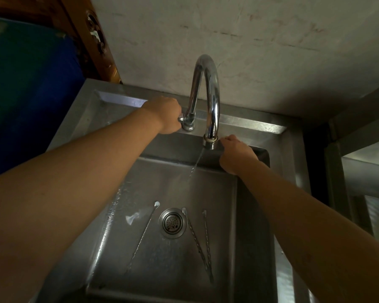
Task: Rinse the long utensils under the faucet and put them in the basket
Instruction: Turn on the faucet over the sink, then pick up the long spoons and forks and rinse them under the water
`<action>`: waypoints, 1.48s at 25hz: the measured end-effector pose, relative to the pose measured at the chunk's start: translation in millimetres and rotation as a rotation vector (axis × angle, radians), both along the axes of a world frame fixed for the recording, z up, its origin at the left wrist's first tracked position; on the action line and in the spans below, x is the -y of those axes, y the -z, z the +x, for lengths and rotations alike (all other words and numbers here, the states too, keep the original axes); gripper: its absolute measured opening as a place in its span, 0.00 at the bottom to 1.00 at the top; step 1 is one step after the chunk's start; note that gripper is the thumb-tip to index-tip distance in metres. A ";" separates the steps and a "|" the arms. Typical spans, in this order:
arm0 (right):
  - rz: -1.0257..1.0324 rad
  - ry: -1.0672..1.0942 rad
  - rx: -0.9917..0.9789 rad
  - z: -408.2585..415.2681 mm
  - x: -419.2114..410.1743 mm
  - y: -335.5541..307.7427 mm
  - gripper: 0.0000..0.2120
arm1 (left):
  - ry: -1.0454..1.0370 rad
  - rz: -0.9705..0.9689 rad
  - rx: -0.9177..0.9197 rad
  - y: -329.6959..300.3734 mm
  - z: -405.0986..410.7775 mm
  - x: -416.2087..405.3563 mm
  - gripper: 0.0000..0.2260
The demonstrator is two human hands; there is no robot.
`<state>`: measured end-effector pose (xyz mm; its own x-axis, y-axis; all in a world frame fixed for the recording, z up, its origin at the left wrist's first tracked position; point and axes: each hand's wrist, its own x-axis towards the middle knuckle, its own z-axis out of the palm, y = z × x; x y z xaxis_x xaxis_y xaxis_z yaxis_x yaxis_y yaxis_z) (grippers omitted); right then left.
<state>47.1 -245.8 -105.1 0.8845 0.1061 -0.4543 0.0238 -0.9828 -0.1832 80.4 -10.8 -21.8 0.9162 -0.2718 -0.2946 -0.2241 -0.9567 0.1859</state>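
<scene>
Three long thin metal utensils lie on the sink floor: one [143,234] left of the drain, two [195,236] [207,239] right of it, meeting in a V toward me. A chrome gooseneck faucet [212,95] arches over the basin, and a thin stream of water [196,164] falls from its spout. My left hand [165,115] is closed around the faucet handle at the base. My right hand [234,155] is closed in a fist just right of the spout tip, touching it. No basket is in view.
The steel sink [289,149] has a round drain strainer [172,223] in the middle of its floor. A stained wall rises behind it. Blue and green surfaces and a wooden post [90,40] stand at the left; a metal frame [341,171] is on the right.
</scene>
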 end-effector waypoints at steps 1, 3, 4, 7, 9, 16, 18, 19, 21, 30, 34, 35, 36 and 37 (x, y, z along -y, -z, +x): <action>0.003 -0.001 0.001 0.3 0.2 0.0 0.30 | -0.001 0.000 -0.004 0.4 0.4 -0.5 0.10; 0.005 -0.001 0.005 -0.3 0.1 -0.5 0.30 | 0.000 0.006 -0.008 1.5 1.3 -1.2 0.10; 0.004 -0.001 0.011 -1.0 -0.3 -0.6 0.30 | 0.000 0.006 -0.006 2.4 1.5 -1.5 0.10; 0.002 -0.009 0.024 -3.3 -1.2 -1.3 0.30 | -0.027 -0.006 0.011 8.9 -0.4 -3.2 0.12; 0.036 0.005 0.030 -5.2 0.8 -1.6 0.29 | -0.100 -0.101 0.037 19.9 -7.3 -5.8 0.19; 0.369 0.346 0.294 -101.1 3.8 35.2 0.14 | -0.753 -0.501 0.024 107.2 -131.5 -11.7 0.16; 0.361 0.535 0.027 -138.8 3.5 63.6 0.11 | -0.765 -0.438 -0.284 140.3 -176.9 -3.0 0.08; 0.313 0.582 -0.131 -154.3 3.2 79.3 0.11 | -0.738 -0.393 -0.401 158.8 -197.6 1.5 0.14; 0.229 0.633 -0.363 -183.9 3.3 108.3 0.14 | -0.738 -0.301 -0.546 192.1 -235.6 6.7 0.18; 0.123 0.683 -0.386 -241.9 -19.7 201.2 0.35 | -0.747 -0.010 -0.356 280.9 -290.5 -15.3 0.14; 0.014 0.612 -0.325 -246.3 -23.6 224.0 0.36 | -0.663 -0.030 -0.279 305.3 -291.2 -22.4 0.13; -0.019 0.577 -0.319 -247.3 -25.6 228.5 0.34 | -0.646 -0.048 -0.268 310.3 -291.5 -23.9 0.12; -0.040 0.552 -0.314 -247.0 -28.0 231.9 0.30 | -0.634 -0.060 -0.267 314.2 -291.3 -25.0 0.11; -0.047 0.533 -0.307 -246.1 -30.8 235.4 0.25 | -0.635 -0.068 -0.277 317.1 -290.6 -26.2 0.11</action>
